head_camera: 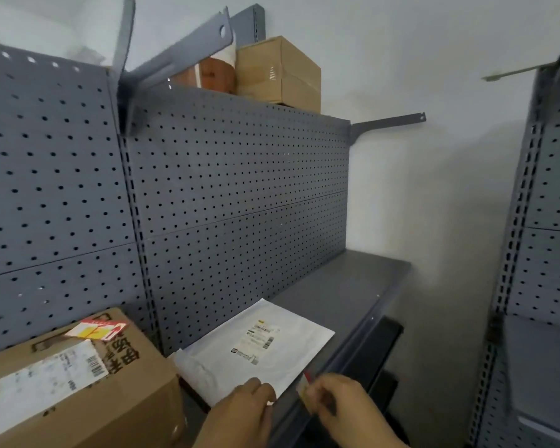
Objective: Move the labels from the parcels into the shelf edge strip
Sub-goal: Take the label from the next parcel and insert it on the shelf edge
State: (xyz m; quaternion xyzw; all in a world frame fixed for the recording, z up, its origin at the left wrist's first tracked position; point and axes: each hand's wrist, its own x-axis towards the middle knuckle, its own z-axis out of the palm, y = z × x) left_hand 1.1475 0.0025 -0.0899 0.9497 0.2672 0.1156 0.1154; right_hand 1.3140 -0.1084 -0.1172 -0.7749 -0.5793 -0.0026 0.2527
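Observation:
A white mailer parcel with a printed shipping sticker lies flat on the grey shelf. A brown cardboard box stands to its left, carrying a red and yellow label on its top and a white shipping sticker. My right hand pinches a small red and yellow label at the shelf's front edge strip. My left hand rests its curled fingers at the mailer's near corner; whether it holds anything is unclear.
Grey pegboard panels back the shelf. A taped cardboard box and a brown roll sit on top of the unit. Metal brackets stick out at the upper left and right. Another grey rack stands at the right.

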